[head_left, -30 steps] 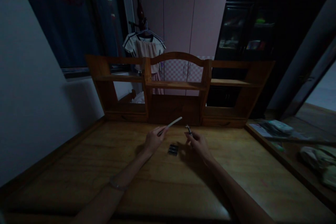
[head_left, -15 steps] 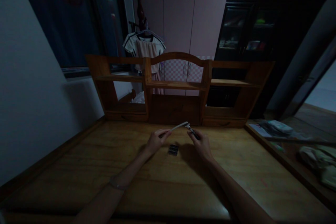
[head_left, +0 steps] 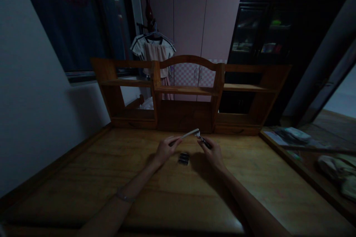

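My left hand [head_left: 166, 149] is closed on a thin pale stick [head_left: 190, 133] with a dark lower end, which slants up to the right. My right hand [head_left: 211, 149] grips the dark handle of a small tool [head_left: 205, 142] with a shiny head. The tool's head is at the stick's far tip; whether they touch I cannot tell. Below and between the hands, a small dark item with several bars [head_left: 184, 158] lies on the wooden desk [head_left: 133, 177]. Poor light hides the finer details of all three.
A wooden shelf unit [head_left: 189, 89] stands along the desk's back edge. Behind it are a pink wardrobe [head_left: 189, 22], hanging clothes [head_left: 154, 49] and a black cabinet [head_left: 278, 29]. At the right, papers [head_left: 280, 137] and cloth [head_left: 338, 172] lie beyond the desk's raised edge.
My right hand and the tool have shifted very slightly left, with the tool's head a little lower along the stick's tip. My left hand looks unmoved.
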The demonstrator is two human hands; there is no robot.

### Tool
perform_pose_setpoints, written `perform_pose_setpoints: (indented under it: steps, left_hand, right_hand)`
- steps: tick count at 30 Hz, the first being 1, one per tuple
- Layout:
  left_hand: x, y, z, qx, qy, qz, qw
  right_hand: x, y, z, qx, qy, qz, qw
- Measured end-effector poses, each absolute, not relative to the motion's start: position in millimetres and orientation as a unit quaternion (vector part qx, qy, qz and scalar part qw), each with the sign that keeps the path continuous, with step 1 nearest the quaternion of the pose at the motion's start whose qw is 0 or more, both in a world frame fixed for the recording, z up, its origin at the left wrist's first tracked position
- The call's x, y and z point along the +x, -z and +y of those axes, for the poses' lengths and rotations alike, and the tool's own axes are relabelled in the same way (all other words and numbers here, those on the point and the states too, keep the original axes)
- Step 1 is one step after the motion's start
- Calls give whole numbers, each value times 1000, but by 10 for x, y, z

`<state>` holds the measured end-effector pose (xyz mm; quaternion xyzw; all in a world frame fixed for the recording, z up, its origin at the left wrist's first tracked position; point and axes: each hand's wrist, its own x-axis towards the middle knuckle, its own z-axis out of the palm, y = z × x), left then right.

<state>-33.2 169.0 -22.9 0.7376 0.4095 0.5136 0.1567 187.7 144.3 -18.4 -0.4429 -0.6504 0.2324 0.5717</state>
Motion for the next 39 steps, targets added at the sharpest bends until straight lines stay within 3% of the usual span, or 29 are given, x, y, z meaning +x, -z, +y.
perform_pose_setpoints:
  steps: [7,14,25,28,32,39]
  left_hand:
    - [-351,153,1634,738,-529,391,152]
    - [-339,292,1733,764,-463,424,149]
    - [-563,237,1745,738,-379,537,152]
    - [-672,155,1514,724,-324,569,215]
    - [-777,127,1154,677,-242,576,389]
    - [-872,109,1016,691,-187,583,385]
  right_hand:
    - [1849,176,1407,-439,-243,-659,561]
    - [1858,172,1419,-437,-273,-636,574]
    - [1911,355,1465,-499,-171,-626,575]
    - [1901,374,1455,-495,-153,-630,578]
    - [1884,368,1412,-491,-126,-641,576]
    - [1880,343,1353,-551,-46,-653,517]
